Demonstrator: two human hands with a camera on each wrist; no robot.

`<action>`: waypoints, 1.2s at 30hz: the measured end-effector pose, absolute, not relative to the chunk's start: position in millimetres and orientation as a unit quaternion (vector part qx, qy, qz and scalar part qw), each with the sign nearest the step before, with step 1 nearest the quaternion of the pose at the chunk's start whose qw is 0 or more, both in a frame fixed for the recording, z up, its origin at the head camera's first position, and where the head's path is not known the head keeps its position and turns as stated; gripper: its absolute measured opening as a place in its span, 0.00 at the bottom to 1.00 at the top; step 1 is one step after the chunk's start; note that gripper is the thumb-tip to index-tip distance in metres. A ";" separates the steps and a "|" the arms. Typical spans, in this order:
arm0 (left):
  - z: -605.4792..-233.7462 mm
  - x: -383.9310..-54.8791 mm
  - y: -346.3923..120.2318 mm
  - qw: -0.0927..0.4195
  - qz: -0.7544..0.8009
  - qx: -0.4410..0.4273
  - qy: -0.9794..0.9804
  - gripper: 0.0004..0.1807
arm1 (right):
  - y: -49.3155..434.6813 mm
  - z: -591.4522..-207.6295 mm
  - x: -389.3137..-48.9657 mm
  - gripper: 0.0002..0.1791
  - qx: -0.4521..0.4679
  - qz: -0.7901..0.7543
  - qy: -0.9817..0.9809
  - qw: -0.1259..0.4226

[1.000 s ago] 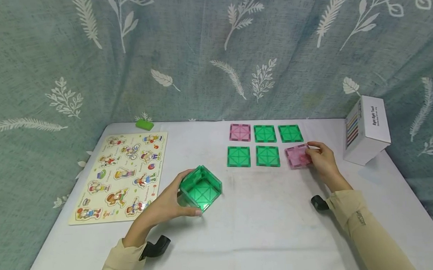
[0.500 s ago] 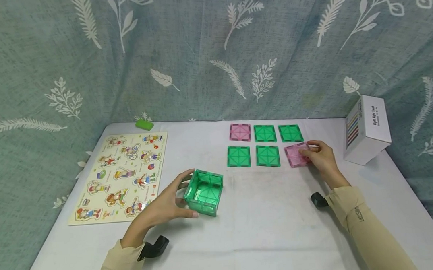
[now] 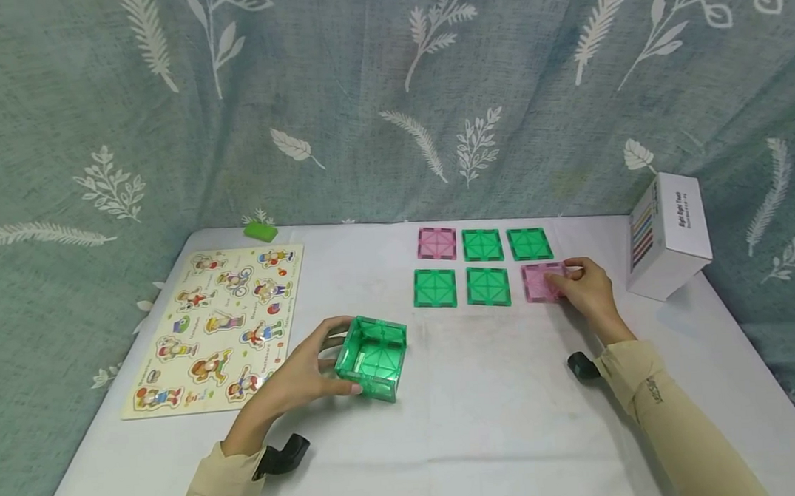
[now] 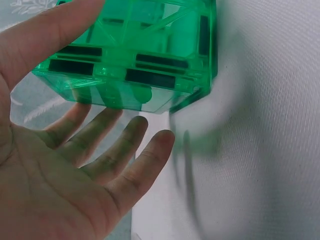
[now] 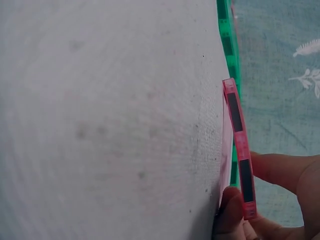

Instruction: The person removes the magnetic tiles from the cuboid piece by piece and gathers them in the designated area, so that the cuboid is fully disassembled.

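Observation:
My left hand [image 3: 309, 370] holds an open-topped box of green see-through magnetic tiles [image 3: 374, 358]. Its thumb is on the near side and the fingers reach round the left side. Up close in the left wrist view, the green box [image 4: 150, 65] shows dark magnet strips along its edges. At the right, my right hand [image 3: 589, 295] pinches the right edge of a pink magnetic tile [image 3: 537, 282]. The right wrist view shows this pink tile [image 5: 240, 150] edge-on at the table surface, with fingers [image 5: 280, 170] on both its sides.
Left of the pinched tile lie two green tiles [image 3: 435, 288]. Behind them is a row with a pink tile [image 3: 436, 243] and two green ones [image 3: 482, 245]. A white box [image 3: 670, 236] stands far right, a picture puzzle board [image 3: 214, 330] lies left, and a green block [image 3: 260, 232] sits behind it.
The left hand has turned the green box so its opening faces up differently. The right hand has straightened the pink tile slightly, its thumb now further over the tile. The head view has shifted a little.

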State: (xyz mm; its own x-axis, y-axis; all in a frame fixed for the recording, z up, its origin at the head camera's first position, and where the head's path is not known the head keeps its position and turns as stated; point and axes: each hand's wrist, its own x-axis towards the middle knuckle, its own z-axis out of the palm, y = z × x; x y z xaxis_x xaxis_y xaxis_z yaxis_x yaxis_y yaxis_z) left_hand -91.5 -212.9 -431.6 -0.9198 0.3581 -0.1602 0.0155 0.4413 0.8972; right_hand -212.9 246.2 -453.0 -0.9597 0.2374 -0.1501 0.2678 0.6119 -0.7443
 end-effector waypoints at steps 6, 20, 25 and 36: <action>-432.0 -90.7 -212.3 0.163 0.519 0.110 0.832 0.55 | 245.3 -454.6 -213.2 0.35 0.123 -0.379 0.917 0.001; -430.4 -87.9 -211.8 0.169 0.523 0.114 0.828 0.54 | 242.5 -454.2 -211.7 0.34 0.076 -0.330 0.941 0.023; -430.5 -87.0 -212.5 0.167 0.520 0.111 0.831 0.55 | 241.6 -453.5 -211.6 0.33 0.070 -0.324 0.943 0.025; -428.6 -84.3 -212.2 0.168 0.520 0.113 0.830 0.54 | 240.5 -452.7 -210.2 0.30 0.076 -0.323 0.943 0.018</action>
State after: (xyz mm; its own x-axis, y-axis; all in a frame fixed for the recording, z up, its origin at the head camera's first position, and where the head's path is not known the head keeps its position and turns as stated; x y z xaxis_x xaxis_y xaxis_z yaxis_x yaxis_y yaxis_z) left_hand -84.3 -212.2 -428.6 -0.9180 0.3622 -0.1614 0.0128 0.4340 0.9008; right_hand -210.2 240.5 -452.7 -0.9878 0.1320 -0.0827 0.1550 0.7803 -0.6058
